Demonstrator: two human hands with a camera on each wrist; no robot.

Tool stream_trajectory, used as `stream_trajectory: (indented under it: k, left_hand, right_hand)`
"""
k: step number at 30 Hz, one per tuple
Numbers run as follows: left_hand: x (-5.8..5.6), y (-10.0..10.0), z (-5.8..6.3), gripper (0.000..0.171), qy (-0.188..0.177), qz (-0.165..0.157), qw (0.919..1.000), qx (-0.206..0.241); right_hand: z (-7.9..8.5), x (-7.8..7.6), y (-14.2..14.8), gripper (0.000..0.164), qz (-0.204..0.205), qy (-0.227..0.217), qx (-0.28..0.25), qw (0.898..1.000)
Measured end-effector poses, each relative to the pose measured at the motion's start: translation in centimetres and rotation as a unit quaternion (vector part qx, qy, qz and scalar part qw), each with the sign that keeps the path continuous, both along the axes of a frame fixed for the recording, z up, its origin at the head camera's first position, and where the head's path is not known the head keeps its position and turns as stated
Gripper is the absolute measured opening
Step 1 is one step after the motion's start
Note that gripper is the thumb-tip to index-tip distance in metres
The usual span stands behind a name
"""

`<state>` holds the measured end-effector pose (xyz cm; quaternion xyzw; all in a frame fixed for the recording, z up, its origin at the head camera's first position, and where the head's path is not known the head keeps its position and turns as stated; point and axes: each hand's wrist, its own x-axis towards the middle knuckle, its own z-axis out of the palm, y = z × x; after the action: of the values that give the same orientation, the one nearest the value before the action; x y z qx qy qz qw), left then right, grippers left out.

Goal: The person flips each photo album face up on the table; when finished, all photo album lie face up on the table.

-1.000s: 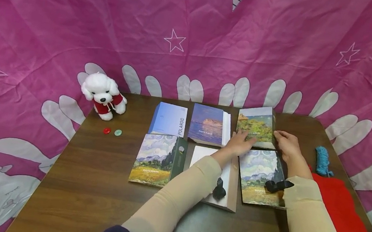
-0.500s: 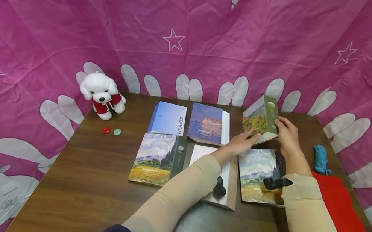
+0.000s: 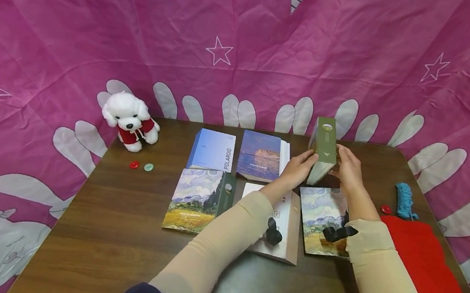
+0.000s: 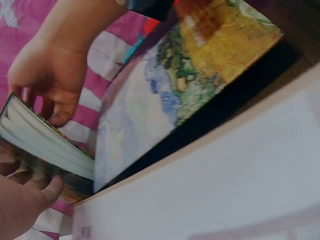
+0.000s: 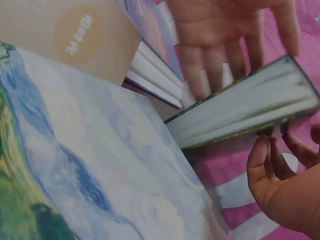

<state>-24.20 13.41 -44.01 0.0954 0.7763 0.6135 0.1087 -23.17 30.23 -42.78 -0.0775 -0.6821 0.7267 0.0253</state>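
A photo album with a green spine (image 3: 326, 139) stands on edge at the back right of the table, spine up and slightly tilted. Its page edges (image 5: 245, 107) face the camera in the right wrist view. Against its left cover, my left hand (image 3: 297, 169) presses with fairly straight fingers, as the left wrist view also shows. On the other side my right hand (image 3: 349, 170) grips it with bent fingers. A flat landscape-painting album (image 3: 323, 208) lies just in front of it. Left of that is a white-topped album (image 3: 285, 204), partly hidden by my left arm.
A sea-cliff album (image 3: 259, 156), a blue Polaroid album (image 3: 213, 149) and another landscape album (image 3: 195, 199) lie further left. A white toy dog (image 3: 128, 118) sits near two buttons (image 3: 134, 165). Right are blue yarn (image 3: 404, 201), a red button (image 3: 385, 209) and red cloth (image 3: 421, 252).
The photo album, flat with its painted cover up a second ago, has been tipped onto its edge, and its spine now faces up. Both hands have moved with it; a red button shows at right.
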Motion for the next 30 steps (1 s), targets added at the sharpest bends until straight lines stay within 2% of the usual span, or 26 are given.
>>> stream_trajectory:
  k: [2, 5, 9, 11, 17, 20, 23, 27, 30]
  left_hand:
    - [-0.3, -0.2, 0.2, 0.055, 0.010, 0.012, 0.9995, 0.026]
    - [-0.7, -0.8, 0.6, 0.055, 0.045, 0.009, 0.9982, 0.040]
    - [-1.2, -1.7, 0.9, 0.053, 0.099, -0.001, 0.9951, -0.004]
    - [-1.4, -2.2, 0.9, 0.054, 0.104, 0.000, 0.9943, -0.027]
    - [-1.8, -2.9, 0.3, 0.057, 0.080, -0.007, 0.9965, -0.026]
    - [-1.8, -2.8, 0.2, 0.057, 0.077, -0.012, 0.9964, -0.035]
    - [-1.8, -2.5, 0.1, 0.059, 0.066, -0.016, 0.9957, -0.062]
    - [-1.5, -2.2, -0.2, 0.066, 0.019, -0.026, 0.9959, -0.085]
    - [-1.3, -2.1, -0.4, 0.070, -0.023, -0.043, 0.9962, -0.072]
  right_hand:
    - [-0.3, -0.4, -0.1, 0.036, 0.014, -0.013, 0.021, 1.000]
    - [-0.8, -1.1, -0.2, 0.055, 0.047, -0.048, 0.086, 0.994]
    - [-1.7, -2.1, -0.2, 0.069, 0.107, -0.091, 0.139, 0.980]
    - [-2.0, -2.4, -0.1, 0.072, 0.133, -0.103, 0.145, 0.975]
    - [-2.4, -2.5, 0.3, 0.074, 0.180, -0.112, 0.136, 0.968]
    - [-2.3, -2.3, 0.7, 0.074, 0.185, -0.113, 0.142, 0.966]
    - [-1.9, -2.0, 1.3, 0.075, 0.171, -0.111, 0.157, 0.966]
    - [-1.5, -1.5, 2.4, 0.075, 0.155, -0.113, 0.188, 0.963]
    - [-1.4, -1.1, 3.3, 0.075, 0.149, -0.119, 0.208, 0.959]
